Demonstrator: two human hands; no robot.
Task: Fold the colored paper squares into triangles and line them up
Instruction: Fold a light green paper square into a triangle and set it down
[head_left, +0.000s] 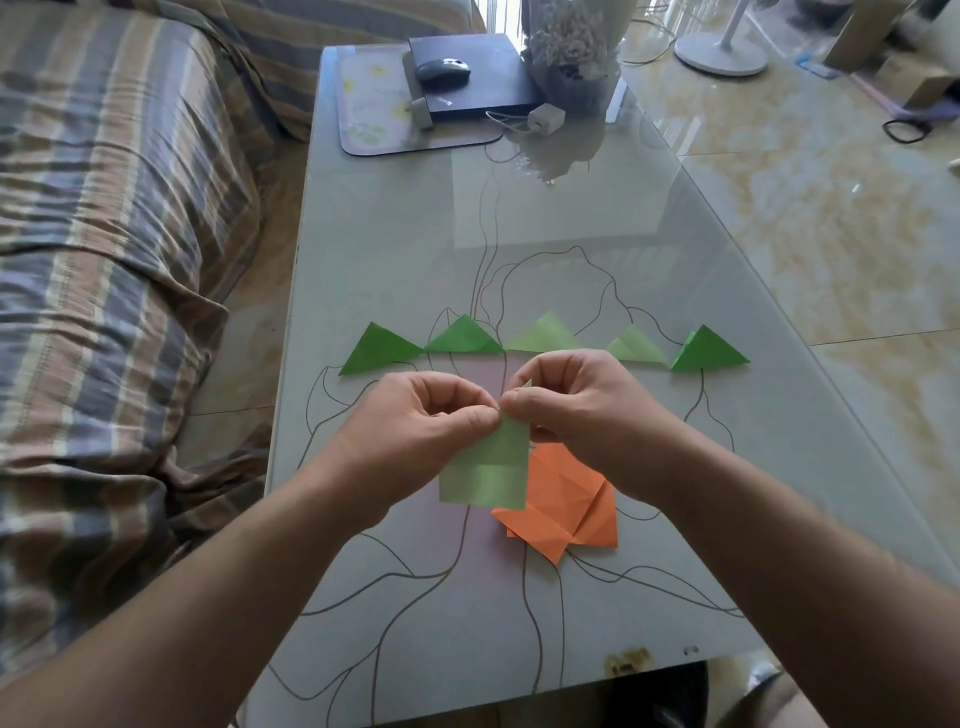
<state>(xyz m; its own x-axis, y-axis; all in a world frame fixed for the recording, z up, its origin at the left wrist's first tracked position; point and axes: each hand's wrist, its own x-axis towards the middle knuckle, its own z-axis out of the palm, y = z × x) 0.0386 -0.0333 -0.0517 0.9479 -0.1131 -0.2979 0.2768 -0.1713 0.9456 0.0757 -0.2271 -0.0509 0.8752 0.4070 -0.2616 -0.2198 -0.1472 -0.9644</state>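
Observation:
A light green paper square hangs above the table, pinched at its top by both hands. My left hand grips its upper left edge with thumb and fingers. My right hand pinches the top corner beside it. Beneath and to the right lies a small pile of creased orange paper squares. Behind the hands, several green folded triangles stand in a row across the table: a dark one at the left end, another dark one, two paler ones, and a dark one at the right end.
The glass-topped table carries a laptop with a mouse on it, a mat, a charger and a dried flower bunch at the far end. A striped sofa runs along the left. A fan base stands on the floor.

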